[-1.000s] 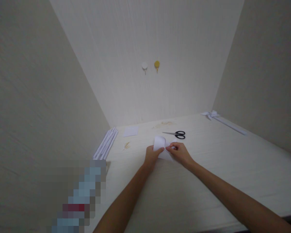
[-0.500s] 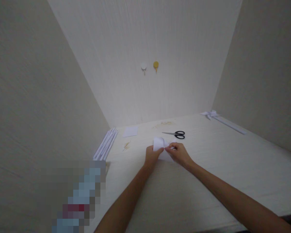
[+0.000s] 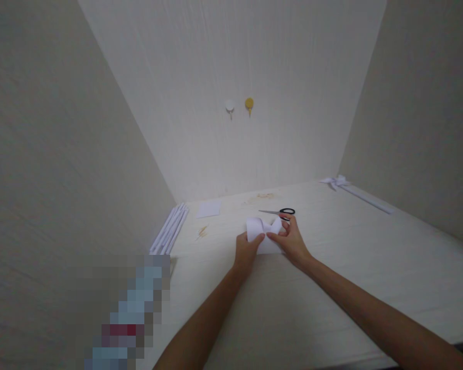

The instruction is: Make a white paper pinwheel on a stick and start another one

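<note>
Paper piece (image 3: 265,237) on desk (image 3: 332,267) mid-scene, just near of scissors (image 3: 281,211); since half second ago far edge lifted into two curled flaps, fold being reworked. Right hand (image 3: 291,241) shifted farther, fingertips now by scissor handles, pinched on paper's right edge. Left hand (image 3: 247,249) pinches left edge, fingers closed.

Your white paper piece, just in front of the scissors

You held a small white folded paper piece (image 3: 265,235) just on the near side of the black-handled scissors (image 3: 280,211), its far edge almost reaching their handles. It was curled rather than flat: the left part rose in a rounded loop and a second flap stood up on the right, nearest the scissors, with a dip between them. Its lower edge sat low toward the surface.
</note>
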`<action>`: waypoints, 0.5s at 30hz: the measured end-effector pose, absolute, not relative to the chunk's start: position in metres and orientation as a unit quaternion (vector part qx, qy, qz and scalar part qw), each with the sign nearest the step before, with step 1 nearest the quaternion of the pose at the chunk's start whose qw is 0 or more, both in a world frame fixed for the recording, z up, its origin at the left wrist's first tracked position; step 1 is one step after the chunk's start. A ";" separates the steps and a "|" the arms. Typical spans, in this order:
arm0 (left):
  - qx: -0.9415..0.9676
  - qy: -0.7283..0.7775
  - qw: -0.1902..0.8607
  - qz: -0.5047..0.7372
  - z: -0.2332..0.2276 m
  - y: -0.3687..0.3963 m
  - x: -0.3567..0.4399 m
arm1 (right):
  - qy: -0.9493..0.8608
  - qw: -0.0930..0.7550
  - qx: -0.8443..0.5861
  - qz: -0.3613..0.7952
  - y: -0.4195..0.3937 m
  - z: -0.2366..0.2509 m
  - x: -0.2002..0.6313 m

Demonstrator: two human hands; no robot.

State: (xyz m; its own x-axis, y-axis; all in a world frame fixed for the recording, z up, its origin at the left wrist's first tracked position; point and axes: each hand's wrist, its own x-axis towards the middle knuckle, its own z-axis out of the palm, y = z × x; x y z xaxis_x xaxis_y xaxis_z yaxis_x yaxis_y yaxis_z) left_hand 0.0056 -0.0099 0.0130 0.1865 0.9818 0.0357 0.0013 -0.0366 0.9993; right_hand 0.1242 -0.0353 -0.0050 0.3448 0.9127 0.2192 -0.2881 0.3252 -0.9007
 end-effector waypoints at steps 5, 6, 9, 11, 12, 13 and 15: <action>0.555 0.439 0.540 0.455 0.008 -0.007 0.006 | -0.366 0.715 -0.412 0.430 -0.034 -0.008 0.125; 0.557 0.437 0.545 0.450 0.007 -0.005 0.005 | -0.364 0.711 -0.411 0.439 -0.034 -0.008 0.126; 0.552 0.417 0.589 0.417 0.003 0.003 0.000 | -0.360 0.690 -0.409 0.477 -0.034 -0.006 0.129; 0.539 0.392 0.636 0.390 0.003 0.007 -0.004 | -0.360 0.667 -0.413 0.505 -0.034 -0.005 0.131; 0.532 0.380 0.656 0.377 0.003 0.008 -0.005 | -0.361 0.654 -0.416 0.518 -0.034 -0.004 0.133; 0.526 0.372 0.671 0.366 0.003 0.009 -0.006 | -0.363 0.643 -0.419 0.528 -0.035 -0.004 0.134; 0.517 0.361 0.691 0.353 0.005 0.010 -0.007 | -0.366 0.633 -0.421 0.537 -0.035 -0.004 0.135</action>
